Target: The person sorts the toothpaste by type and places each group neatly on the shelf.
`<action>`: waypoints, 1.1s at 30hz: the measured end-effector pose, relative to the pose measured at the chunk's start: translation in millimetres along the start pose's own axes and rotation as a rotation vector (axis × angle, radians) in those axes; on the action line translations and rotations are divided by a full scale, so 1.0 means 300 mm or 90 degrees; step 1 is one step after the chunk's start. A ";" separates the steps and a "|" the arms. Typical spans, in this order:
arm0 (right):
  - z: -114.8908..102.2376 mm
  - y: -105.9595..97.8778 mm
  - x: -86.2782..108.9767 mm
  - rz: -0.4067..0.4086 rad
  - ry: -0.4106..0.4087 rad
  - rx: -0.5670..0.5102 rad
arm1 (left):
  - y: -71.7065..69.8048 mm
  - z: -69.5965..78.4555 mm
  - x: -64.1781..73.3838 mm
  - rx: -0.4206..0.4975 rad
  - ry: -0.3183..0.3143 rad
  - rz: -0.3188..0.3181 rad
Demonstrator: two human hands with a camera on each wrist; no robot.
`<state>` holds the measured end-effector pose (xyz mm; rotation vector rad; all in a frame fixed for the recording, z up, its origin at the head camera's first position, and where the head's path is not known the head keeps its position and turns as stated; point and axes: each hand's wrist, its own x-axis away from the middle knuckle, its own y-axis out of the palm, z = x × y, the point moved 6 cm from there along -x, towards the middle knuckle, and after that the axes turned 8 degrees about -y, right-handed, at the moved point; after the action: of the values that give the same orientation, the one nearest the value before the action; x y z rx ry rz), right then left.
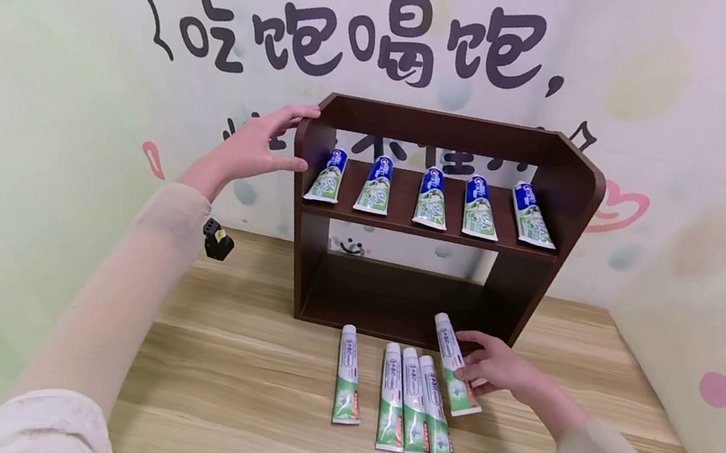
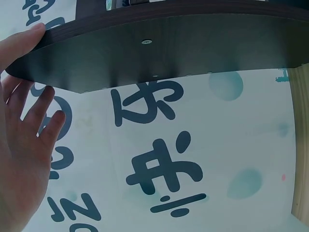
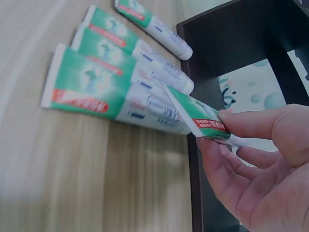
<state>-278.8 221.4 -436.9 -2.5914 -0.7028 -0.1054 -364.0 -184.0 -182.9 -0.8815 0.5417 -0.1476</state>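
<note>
My right hand [image 1: 495,368] pinches a green-and-white toothpaste tube [image 1: 455,365] between thumb and fingers, just in front of the shelf's lower level. In the right wrist view, this tube [image 3: 205,116] is tilted, its flat end toward the camera. A dark brown two-level shelf [image 1: 428,232] stands against the wall. At its upper left, my left hand [image 1: 255,148] grips the side panel, thumb at the front edge and fingers behind. Three similar tubes [image 1: 414,414] lie close together on the table, and another single tube [image 1: 349,377] lies left of them.
Several blue-and-green toothpaste tubes [image 1: 433,199] lie spaced in a row on the upper level. Wood-grain table [image 1: 225,394] surrounds the shelf's front and sides. A wall with large printed lettering [image 1: 397,44] rises right behind the shelf.
</note>
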 end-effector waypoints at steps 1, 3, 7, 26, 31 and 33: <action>-0.006 0.003 -0.011 0.001 -0.001 -0.003 | 0.000 0.000 0.001 0.001 0.001 0.000; -0.016 0.007 -0.034 0.007 -0.002 -0.004 | 0.000 0.000 0.001 -0.001 0.004 0.001; -0.041 0.015 -0.075 0.007 -0.022 -0.007 | -0.001 -0.001 0.003 -0.004 0.005 0.001; -0.130 0.094 -0.285 0.058 -0.099 -0.038 | 0.011 0.001 0.000 0.003 -0.012 -0.013; -0.146 0.116 -0.360 0.084 -0.113 -0.046 | 0.005 -0.006 -0.003 -0.003 -0.008 -0.007; -0.150 0.126 -0.399 0.094 -0.127 -0.053 | 0.000 -0.007 -0.002 -0.002 -0.007 -0.003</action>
<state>-361.9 117.1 -434.1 -2.7493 -0.5838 0.1747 -365.5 -185.3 -183.7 -0.8861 0.5292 -0.1466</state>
